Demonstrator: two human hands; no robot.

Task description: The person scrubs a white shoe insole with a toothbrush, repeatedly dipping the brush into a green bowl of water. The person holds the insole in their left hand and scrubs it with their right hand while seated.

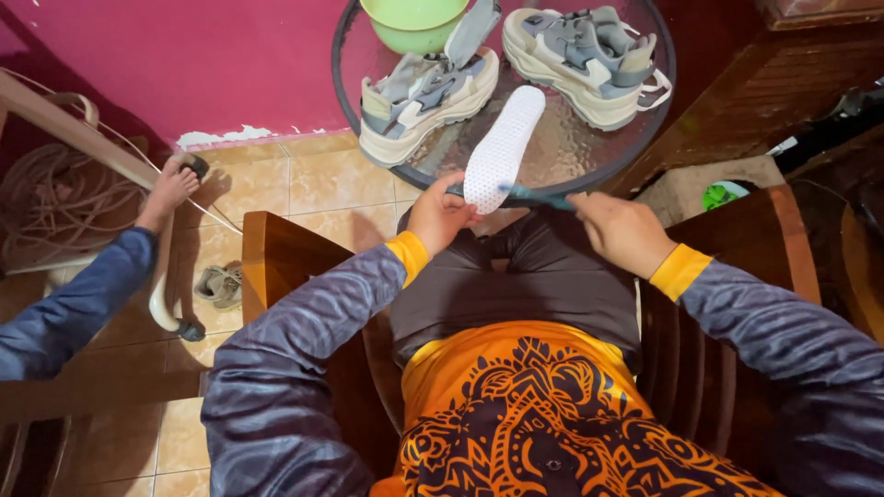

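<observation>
White insole (502,147) in left hand (440,216), toothbrush (539,196) in right hand (623,232)

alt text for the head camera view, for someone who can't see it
A seated person's left hand holds a white insole while the right hand holds a blue brush against it. Two grey-and-cream shoes and a green bowl sit on a round glass table.

White dotted insole (502,147) against the dark glass table (589,156), and on that table a lime green bowl (414,20) plus grey-and-cream sneakers (428,101). Behind the table the wall (184,64) is deep magenta. Near side of the table: orange shirt (534,414) with a dark swirly print, blue-grey striped sleeves (285,368) with yellow cuffs.
</observation>
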